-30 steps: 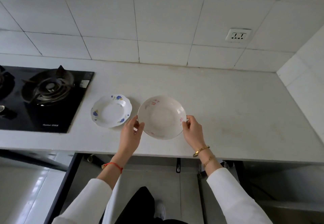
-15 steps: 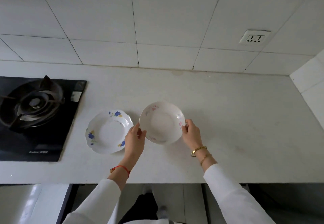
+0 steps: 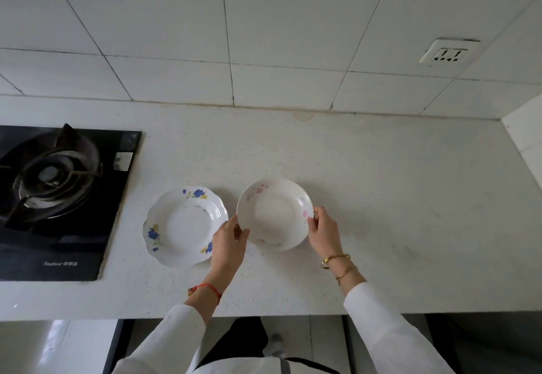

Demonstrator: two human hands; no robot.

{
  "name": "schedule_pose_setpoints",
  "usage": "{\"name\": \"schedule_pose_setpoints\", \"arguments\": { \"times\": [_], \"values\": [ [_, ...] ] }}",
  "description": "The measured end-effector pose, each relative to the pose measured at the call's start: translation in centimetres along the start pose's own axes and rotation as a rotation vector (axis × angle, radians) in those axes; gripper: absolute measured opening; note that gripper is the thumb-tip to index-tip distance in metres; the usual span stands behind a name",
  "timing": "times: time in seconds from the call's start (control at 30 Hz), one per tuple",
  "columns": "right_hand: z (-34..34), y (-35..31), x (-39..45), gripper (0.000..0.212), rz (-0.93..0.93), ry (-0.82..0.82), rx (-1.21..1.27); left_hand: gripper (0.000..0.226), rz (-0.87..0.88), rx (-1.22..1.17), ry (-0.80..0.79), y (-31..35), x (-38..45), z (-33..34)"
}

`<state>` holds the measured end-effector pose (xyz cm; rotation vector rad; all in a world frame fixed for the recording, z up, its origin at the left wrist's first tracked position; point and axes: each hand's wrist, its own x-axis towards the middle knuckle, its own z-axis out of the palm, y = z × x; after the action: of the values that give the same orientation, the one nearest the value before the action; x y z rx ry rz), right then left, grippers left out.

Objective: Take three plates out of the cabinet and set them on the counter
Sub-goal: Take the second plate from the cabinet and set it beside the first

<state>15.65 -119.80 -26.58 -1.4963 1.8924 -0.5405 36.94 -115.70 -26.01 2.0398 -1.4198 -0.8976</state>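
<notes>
Gripping pink-flowered plate (image 3: pixel 274 212) by opposite rims, left hand (image 3: pixel 228 241), right hand (image 3: pixel 324 227); hollow up, round.

Two shallow white plates sit just left of the frame's centre. The scalloped plate with blue flowers (image 3: pixel 185 226) lies flat on the table (image 3: pixel 381 197). Just to its right, apart from it, is the round plate with pink flowers (image 3: pixel 274 213) (whether it rests fully on the table is unclear).
</notes>
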Motion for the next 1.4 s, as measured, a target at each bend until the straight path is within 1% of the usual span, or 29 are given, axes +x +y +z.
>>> {"name": "schedule_pose_setpoints", "arguments": {
  "times": [0.37,0.67,0.9,1.07,1.2,1.3,1.4],
  "values": [
    [0.4,1.3,-0.8,0.013,0.019,-0.042,-0.013,0.021,0.001,-0.016,-0.03,-0.6,-0.6,0.6],
    [0.7,1.6,-1.1,0.012,0.016,-0.044,-0.003,0.02,-0.005,-0.005,-0.048,-1.0,-0.7,0.9],
    [0.7,1.7,-1.6,0.011,0.016,-0.046,-0.006,0.026,-0.032,0.023,-0.085,-1.1,-0.9,1.0],
    [0.5,1.5,-1.8,0.02,0.018,-0.067,-0.038,0.033,-0.003,0.063,-0.115,-0.9,-1.0,0.5],
    [-0.5,1.5,-1.8,0.032,0.018,-0.084,-0.126,0.027,0.04,0.164,-0.111,-0.9,-0.8,-0.6],
    [-1.4,1.4,-2.0,0.042,-0.014,-0.051,-0.202,0.033,0.065,0.189,-0.061,-0.4,-0.8,-1.5],
    [-2.4,1.0,-2.3,0.045,-0.073,-0.004,-0.216,0.04,0.132,0.201,0.023,0.1,-0.8,-2.4]
  ]
}}
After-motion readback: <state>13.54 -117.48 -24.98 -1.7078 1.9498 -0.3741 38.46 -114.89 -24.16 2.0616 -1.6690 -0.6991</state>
